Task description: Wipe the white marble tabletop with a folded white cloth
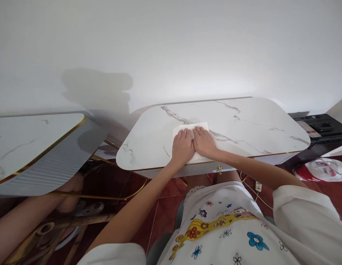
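Observation:
A white cloth or sheet of paper (190,127) lies flat on a white marble-patterned table (242,121) with a gold edge. My left hand (182,146) rests palm down on its left part, fingers stretched out and flat. Beside it, touching it, my right hand (204,141) also lies flat on the sheet with fingers extended. Both hands press on the sheet near the table's front edge. Neither hand grips anything.
A second marble-topped table (35,143) with a gold rim stands at the left. A white wall rises behind. A black device (320,127) sits at the right, a plastic bag (325,169) on the red floor below. A small gold drawer knob (219,169) shows under the table.

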Demonstrator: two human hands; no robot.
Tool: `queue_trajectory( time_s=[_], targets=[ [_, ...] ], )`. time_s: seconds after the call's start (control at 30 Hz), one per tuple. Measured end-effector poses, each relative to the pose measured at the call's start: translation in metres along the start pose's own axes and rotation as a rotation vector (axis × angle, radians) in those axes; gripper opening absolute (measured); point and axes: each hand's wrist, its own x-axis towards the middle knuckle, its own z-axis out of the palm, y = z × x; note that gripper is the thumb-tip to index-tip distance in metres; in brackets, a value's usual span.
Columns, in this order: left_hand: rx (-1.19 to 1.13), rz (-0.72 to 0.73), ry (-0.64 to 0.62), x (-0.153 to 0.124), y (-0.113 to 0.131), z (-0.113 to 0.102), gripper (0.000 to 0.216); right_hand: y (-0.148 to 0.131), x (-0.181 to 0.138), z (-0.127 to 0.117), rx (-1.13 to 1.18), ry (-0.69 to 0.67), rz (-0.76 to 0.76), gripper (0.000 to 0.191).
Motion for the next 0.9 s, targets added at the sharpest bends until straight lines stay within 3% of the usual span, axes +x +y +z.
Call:
queue_trajectory(
  time_s=[0.2,0.43,0.9],
  targets=[
    [0.01,-0.033,-0.018,0.001,0.021,-0.005,0.045,0.014,-0.007,-0.005,0.014,0.009,-0.021,0.05],
    [-0.014,-0.039,-0.038,0.033,0.029,0.006,0.042,0.04,0.015,-0.009,-0.043,0.008,-0.029,0.049],
    [-0.046,-0.02,0.003,0.127,-0.017,0.045,0.035,0.07,0.114,0.003,-0.076,0.002,-0.002,0.046]
  ],
)
